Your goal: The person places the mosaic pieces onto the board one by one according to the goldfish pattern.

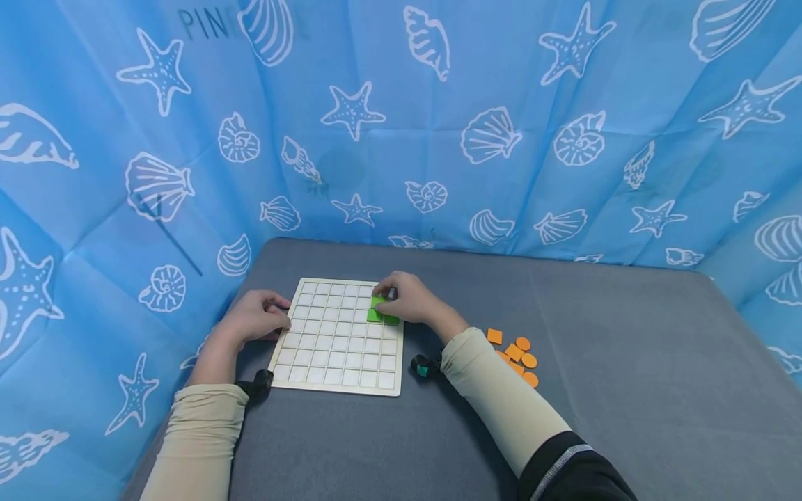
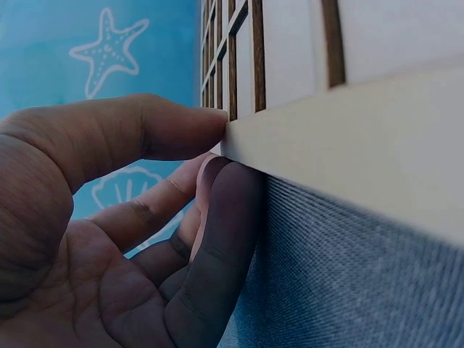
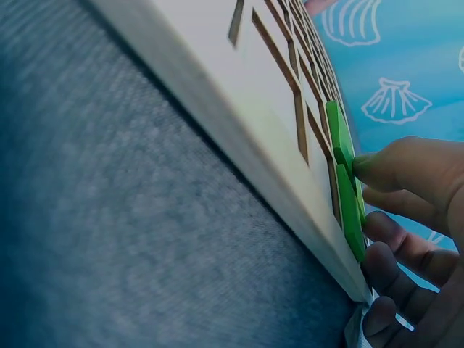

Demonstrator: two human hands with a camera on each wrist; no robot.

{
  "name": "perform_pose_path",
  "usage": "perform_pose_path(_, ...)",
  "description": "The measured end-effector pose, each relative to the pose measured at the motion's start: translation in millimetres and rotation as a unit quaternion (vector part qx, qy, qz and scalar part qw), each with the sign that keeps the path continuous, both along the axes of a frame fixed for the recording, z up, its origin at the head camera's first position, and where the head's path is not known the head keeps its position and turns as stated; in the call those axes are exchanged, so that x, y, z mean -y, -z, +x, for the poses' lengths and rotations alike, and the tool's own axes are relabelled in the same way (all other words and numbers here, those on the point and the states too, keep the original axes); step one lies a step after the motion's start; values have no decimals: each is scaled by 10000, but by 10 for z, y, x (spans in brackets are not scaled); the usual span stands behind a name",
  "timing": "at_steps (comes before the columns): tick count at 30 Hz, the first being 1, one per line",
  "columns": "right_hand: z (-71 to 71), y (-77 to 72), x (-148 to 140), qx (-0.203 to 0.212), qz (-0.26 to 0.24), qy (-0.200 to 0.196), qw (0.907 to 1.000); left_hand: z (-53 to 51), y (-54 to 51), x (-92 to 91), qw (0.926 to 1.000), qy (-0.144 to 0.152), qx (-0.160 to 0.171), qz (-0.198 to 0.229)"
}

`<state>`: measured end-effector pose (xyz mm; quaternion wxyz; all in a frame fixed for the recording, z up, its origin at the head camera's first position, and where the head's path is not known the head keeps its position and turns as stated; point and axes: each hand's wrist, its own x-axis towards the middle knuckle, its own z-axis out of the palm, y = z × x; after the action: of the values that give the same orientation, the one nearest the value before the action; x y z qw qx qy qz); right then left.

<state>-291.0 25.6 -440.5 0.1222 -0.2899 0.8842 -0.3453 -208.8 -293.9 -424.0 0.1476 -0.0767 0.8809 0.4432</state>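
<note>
Nearest the camera, a person's two cream sleeves (image 1: 200, 438) came up from the lower edge, the right one meeting a black outer sleeve (image 1: 573, 470). At far left hung a blue curtain (image 1: 100, 188) printed with white starfish and seashells, which ran on across the back. In front of it, the left of the two hands (image 1: 253, 319) grasped the left edge of a pale wooden grid board (image 1: 335, 387), its fingers bent against the rim. The board lay flat on a grey worktop (image 1: 658, 348), between the hands, its face divided into rows of white squares. Toward its upper right corner sat a small cluster of green tiles (image 1: 391, 321), set side by side. The right hand (image 1: 410, 299) reached over them, pinching one green tile (image 1: 378, 301) between thumb and finger. Farther right, just beyond the right forearm, square orange tiles (image 1: 495, 337) and round orange discs (image 1: 523, 344) lay in a loose pile on the worktop, part of it hidden by the sleeve.
</note>
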Motion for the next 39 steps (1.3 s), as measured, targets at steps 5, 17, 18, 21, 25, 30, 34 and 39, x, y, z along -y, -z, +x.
perform_pose_path(5,8,-14,0,-25,13,-4,10000,6,-17,10,10000,-4,33,43)
perform_pose_path(17,35,-36,-15,-39,4,5,10000,22,-5,24,10000,-35,53,45)
perform_pose_path(18,37,-33,-12,-47,0,8,10000,22,-1,23,10000,-34,51,40)
perform_pose_path(21,47,-30,13,-73,-14,-9,10000,25,10,23,10000,-36,48,25)
perform_pose_path(25,68,-38,65,-65,-7,-10,10000,41,5,22,10000,-17,29,39)
perform_pose_path(30,91,-40,108,15,124,111,9999,51,1,5,9999,-39,81,69)
perform_pose_path(34,92,-34,101,17,117,195,9997,36,-3,0,9999,-45,100,97)
perform_pose_path(39,96,-34,66,-47,12,190,9998,22,-16,3,10000,-9,42,54)
